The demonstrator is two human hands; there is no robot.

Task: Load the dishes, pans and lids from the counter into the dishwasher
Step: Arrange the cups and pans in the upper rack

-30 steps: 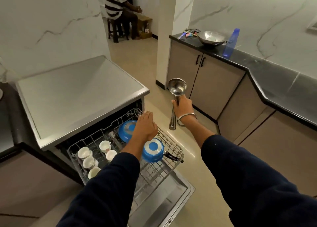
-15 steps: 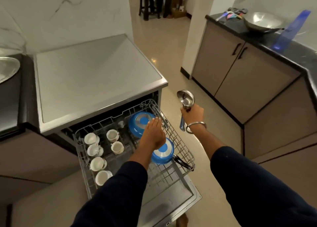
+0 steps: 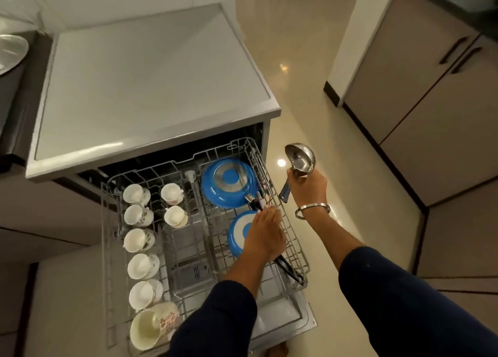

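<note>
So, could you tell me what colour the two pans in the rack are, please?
Blue, with grey-and-blue round bases; the head view shows the pans clearly.

Warm indoor light falls from overhead onto my view. It makes two small bright glare spots on the glossy floor (image 3: 301, 92), right of the dishwasher top (image 3: 151, 84), which shows a soft sheen along its front edge. The ladle (image 3: 300, 158) bowl gleams. Inside the dishwasher, behind the rack (image 3: 293, 249), it is dark. Lines bow toward the edges, and the corners look soft and slightly smeared.
</note>
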